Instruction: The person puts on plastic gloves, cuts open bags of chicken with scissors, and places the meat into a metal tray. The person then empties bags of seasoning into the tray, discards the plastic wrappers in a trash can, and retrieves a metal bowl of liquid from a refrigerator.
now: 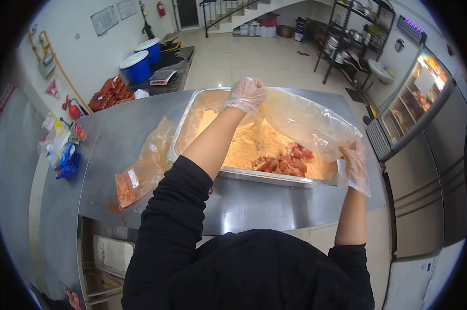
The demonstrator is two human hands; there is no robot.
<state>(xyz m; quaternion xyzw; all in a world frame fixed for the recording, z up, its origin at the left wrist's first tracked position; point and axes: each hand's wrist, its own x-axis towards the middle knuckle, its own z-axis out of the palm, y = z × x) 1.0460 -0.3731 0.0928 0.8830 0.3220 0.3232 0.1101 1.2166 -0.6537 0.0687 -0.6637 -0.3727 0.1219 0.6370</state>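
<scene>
A clear plastic bag [316, 121] stretches above a metal tray [267, 176], with both my gloved hands at its ends. My left hand [246, 95] is closed on the bag near the tray's far edge. At the right end, my right hand [354, 157] grips the bag beside the tray's right corner. Orange-tinted flour [244, 147] fills much of the tray. On the flour, toward the front right, lies a heap of raw red meat pieces [290, 163]. Both hands wear clear disposable gloves.
Left of the tray lies a labelled bag of meat [130, 188] on the steel table [104, 139], with wet red drips near it. Plastic packages [63, 144] are at the far left. A glass-door fridge [414, 98] stands at the right, blue drums [136, 66] behind.
</scene>
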